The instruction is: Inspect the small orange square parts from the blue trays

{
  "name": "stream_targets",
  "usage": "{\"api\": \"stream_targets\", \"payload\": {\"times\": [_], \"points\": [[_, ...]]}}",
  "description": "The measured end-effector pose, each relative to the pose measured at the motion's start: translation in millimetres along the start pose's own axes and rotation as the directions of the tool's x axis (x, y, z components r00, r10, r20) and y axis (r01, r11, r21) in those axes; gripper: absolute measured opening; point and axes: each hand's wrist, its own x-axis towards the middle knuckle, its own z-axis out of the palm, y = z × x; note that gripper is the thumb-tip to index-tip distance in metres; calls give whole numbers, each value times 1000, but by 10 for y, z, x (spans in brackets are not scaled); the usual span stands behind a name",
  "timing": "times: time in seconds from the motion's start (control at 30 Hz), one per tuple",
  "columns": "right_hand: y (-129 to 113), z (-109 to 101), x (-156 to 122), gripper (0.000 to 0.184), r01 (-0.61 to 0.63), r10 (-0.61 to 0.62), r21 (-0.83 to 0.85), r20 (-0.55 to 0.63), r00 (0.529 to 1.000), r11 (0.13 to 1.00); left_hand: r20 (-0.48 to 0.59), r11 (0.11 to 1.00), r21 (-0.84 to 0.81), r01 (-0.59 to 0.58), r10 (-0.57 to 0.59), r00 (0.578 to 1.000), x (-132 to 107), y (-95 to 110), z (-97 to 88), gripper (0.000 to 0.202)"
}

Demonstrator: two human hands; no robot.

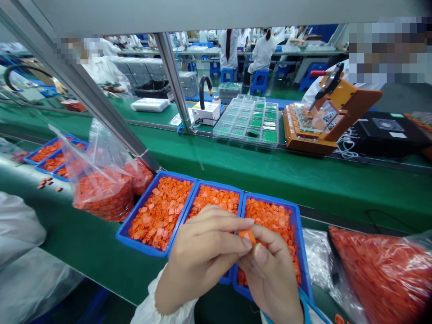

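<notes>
My left hand (199, 256) and my right hand (270, 274) meet in front of me, both pinching one small orange plastic part (247, 235) between fingertips and thumbs. They hover over three blue trays filled with several of the same orange parts: a left tray (124, 231), a middle tray (199, 183) and a right tray (299, 220). The hands hide the near ends of the middle and right trays.
A clear bag of orange parts (101, 189) stands left of the trays, another (384, 270) lies at the right. More blue trays (50, 157) sit far left. Across the green belt (303, 175) are a clear compartment tray (249, 119), an orange jig (324, 117) and other workers.
</notes>
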Motion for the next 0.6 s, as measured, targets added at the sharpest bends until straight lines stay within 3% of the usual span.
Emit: {"api": "stream_targets", "payload": {"times": [0.17,0.37,0.6], "points": [[-14,11,-13,25,66,-67,-25,-22,998,998,38,999,-37,-10,12,999,8,-8,-12,10],[57,-49,-100,29,118,-139,-145,-143,980,982,-30,959,-258,113,-124,992,-11,-23,35,24],[27,-7,-103,27,115,-123,-71,-116,986,991,-52,928,-346,136,-164,985,-50,-39,83,34]]}}
